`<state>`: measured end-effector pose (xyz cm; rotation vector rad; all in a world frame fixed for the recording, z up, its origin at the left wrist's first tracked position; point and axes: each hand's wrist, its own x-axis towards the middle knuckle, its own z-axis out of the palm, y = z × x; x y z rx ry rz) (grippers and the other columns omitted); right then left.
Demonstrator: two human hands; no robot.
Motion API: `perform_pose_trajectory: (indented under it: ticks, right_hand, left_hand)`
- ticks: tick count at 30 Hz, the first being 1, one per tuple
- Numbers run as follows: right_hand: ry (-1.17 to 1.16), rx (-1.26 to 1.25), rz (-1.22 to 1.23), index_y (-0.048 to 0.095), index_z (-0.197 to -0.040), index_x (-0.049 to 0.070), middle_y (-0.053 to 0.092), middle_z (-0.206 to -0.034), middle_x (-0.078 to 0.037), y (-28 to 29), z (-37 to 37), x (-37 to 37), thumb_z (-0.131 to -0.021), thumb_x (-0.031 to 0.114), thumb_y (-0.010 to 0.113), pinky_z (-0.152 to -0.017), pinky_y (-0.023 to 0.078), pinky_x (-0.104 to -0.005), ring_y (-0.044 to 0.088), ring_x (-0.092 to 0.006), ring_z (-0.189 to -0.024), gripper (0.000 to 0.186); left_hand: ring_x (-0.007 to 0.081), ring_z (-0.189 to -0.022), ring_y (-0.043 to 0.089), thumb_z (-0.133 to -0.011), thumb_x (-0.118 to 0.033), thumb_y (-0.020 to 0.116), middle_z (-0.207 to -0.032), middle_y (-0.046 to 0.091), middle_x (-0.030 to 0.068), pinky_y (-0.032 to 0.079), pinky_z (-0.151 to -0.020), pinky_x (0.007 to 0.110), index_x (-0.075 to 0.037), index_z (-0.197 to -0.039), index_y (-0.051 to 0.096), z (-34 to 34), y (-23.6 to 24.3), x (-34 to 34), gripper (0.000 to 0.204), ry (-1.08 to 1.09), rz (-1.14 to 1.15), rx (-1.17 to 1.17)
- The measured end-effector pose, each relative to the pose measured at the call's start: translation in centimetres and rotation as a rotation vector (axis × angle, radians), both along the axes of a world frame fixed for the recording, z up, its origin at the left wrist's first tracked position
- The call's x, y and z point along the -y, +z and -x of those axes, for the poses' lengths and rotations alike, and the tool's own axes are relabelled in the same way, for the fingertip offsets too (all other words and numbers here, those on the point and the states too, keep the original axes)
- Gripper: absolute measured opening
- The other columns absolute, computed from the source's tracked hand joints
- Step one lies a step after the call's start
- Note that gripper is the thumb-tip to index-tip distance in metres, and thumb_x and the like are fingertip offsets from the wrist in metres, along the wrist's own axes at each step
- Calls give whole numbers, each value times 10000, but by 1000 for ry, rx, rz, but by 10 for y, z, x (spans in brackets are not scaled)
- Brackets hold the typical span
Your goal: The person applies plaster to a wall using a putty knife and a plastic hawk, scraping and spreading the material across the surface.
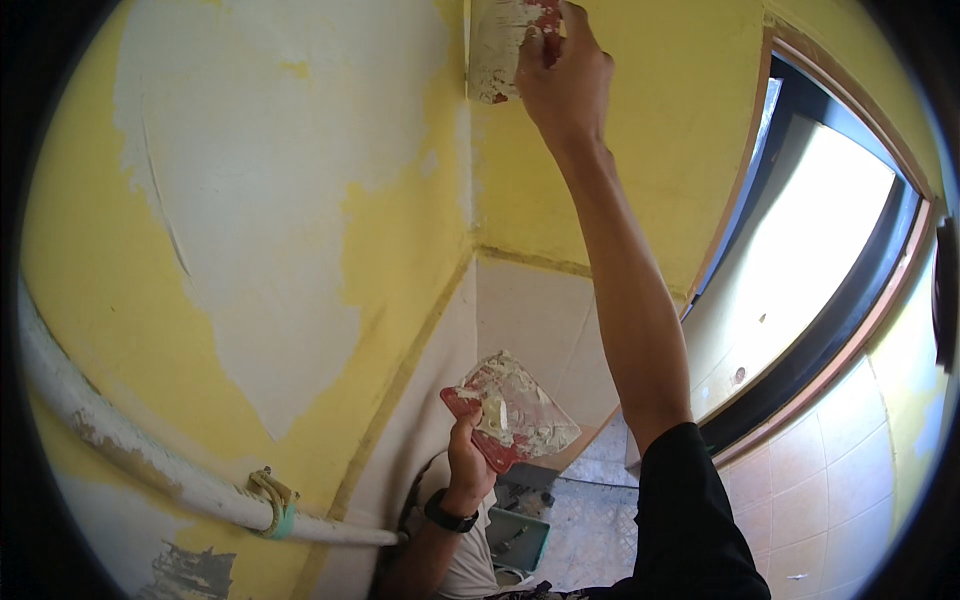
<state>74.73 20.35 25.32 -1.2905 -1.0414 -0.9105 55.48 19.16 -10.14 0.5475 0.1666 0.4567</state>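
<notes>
My right hand (565,85) is raised at the top, closed on a red spreader (490,55) smeared with pale putty, against the wall at the inside corner. Its fingertips are partly hidden behind the hand and tool. My left hand (468,460) grips a second red spreader (530,420) lower down, loaded with lumpy pale putty and held out below the corner. The yellow left wall (385,280) carries a large patch of whitish filler (240,180) with ragged edges.
A white pipe (150,455) with a tied cord runs along the lower left wall. An open doorway (790,250) is at the right, above pale tiles (800,470). Tiles line the wall below the corner. A dark green tray (515,540) rests on the floor.
</notes>
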Motion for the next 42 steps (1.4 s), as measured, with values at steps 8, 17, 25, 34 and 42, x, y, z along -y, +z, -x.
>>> perform_pose_trajectory:
  ticks: [8, 17, 25, 34, 42]
  right_hand:
    - [-104, 35, 99, 502, -1234, -38, 590, -615, -88, 1, 11, 0, -982, 58, 516, -449, 489, -314, 580, -153, -489, 270]
    - [-99, 108, 98, 491, -1254, -47, 587, -612, -91, -5, 2, -7, -989, 42, 488, -441, 488, -310, 589, -154, -492, 280]
    - [-130, 131, -13, 522, -1144, -35, 597, -589, -147, -32, -4, -12, -872, 0, 549, -478, 477, -373, 598, -266, -478, 275]
    - [-146, 121, 7, 490, -1189, -6, 628, -637, -182, -40, -4, -4, -878, -22, 528, -493, 496, -422, 629, -350, -524, 313]
    - [-95, -29, 75, 489, -1262, -51, 565, -607, -81, -6, 9, 3, -990, 57, 495, -432, 458, -297, 549, -142, -473, 293]
  left_hand:
    - [280, -1180, 591, -983, -264, 451, -1293, 579, 117, 487, -997, 502, -62, -1355, 451, 0, -4, -2, 423, 10, -16, -11]
    - [281, -1156, 608, -989, -270, 438, -1275, 588, 121, 510, -969, 498, -45, -1351, 453, 1, 2, -1, 427, -25, -8, 11]
    - [287, -1137, 619, -989, -267, 422, -1249, 598, 129, 519, -954, 500, -31, -1343, 455, 0, 4, 1, 427, -6, -3, 5]
    - [295, -1153, 608, -989, -268, 420, -1267, 587, 136, 506, -968, 506, -30, -1354, 446, 0, 7, 1, 437, -34, 6, 25]
    - [294, -1161, 604, -987, -270, 423, -1269, 587, 132, 494, -984, 505, -30, -1357, 446, 1, 1, -2, 442, -26, 3, 8]
